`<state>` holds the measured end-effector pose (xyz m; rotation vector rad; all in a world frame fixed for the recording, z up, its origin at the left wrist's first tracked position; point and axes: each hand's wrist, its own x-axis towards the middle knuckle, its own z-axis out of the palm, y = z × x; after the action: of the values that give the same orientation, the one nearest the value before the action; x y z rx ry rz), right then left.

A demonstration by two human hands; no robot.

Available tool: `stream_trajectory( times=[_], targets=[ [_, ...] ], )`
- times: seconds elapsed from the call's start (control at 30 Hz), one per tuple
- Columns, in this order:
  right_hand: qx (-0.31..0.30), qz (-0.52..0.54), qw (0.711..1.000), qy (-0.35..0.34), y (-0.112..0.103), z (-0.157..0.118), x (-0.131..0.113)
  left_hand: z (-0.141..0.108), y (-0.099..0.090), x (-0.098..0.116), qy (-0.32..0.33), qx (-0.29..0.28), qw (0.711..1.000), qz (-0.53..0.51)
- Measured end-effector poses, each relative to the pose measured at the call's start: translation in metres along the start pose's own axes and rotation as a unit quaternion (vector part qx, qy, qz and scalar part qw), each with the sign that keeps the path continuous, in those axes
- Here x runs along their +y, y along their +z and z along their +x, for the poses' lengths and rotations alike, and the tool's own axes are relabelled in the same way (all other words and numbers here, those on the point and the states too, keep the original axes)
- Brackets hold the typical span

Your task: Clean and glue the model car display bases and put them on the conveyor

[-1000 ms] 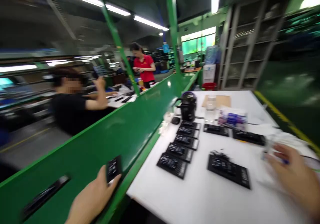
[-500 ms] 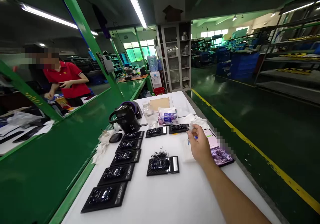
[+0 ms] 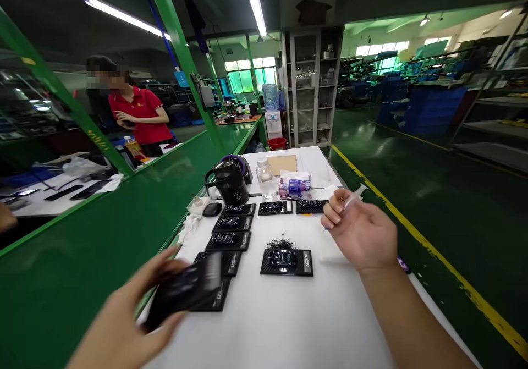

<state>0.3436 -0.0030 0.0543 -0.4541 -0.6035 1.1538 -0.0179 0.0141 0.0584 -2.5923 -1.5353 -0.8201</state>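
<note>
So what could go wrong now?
The plate in the left hand could bump the row of plates, as it overlaps the nearest ones in this view. What looks like a syringe in the right hand might drip, though I can't see whether it's full. And the black bits right behind the middle plate might stick to it.

Worn on the head, the camera looks from above the near part of the white table (image 3: 284,319), facing forward along it and down. The left hand (image 3: 124,311) and right hand (image 3: 365,234) loom close; the view spans from a green partition (image 3: 165,187) left of the table to a cabinet (image 3: 306,91) beyond its far end.
</note>
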Motion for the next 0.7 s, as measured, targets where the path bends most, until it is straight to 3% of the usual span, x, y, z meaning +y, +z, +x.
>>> stream_trajectory(
  times=[0.1, 0.17, 0.23, 0.37, 0.5, 0.7],
  targets=[
    [-0.125, 0.101, 0.985, 0.057, 0.022, 0.0, 0.001, 0.04, 0.033, 0.058, 0.162, -0.061, 0.984, -0.033],
    [-0.161, 0.135, 0.976, 0.063, 0.024, -0.002, 0.012, 0.059, 0.058, 0.088, 0.218, -0.074, 0.973, -0.032],
    [-0.17, 0.147, 0.972, 0.064, 0.02, -0.006, 0.025, 0.064, 0.08, 0.102, 0.24, -0.064, 0.967, -0.057],
    [-0.18, 0.129, 0.973, 0.069, 0.015, -0.013, 0.041, 0.053, 0.101, 0.096, 0.22, -0.023, 0.968, -0.115],
    [-0.167, 0.11, 0.977, 0.07, 0.016, -0.014, 0.042, 0.047, 0.104, 0.086, 0.201, -0.01, 0.971, -0.129],
    [-0.151, 0.084, 0.981, 0.085, 0.015, -0.013, 0.044, 0.049, 0.106, 0.089, 0.201, 0.002, 0.971, -0.131]
  ],
)
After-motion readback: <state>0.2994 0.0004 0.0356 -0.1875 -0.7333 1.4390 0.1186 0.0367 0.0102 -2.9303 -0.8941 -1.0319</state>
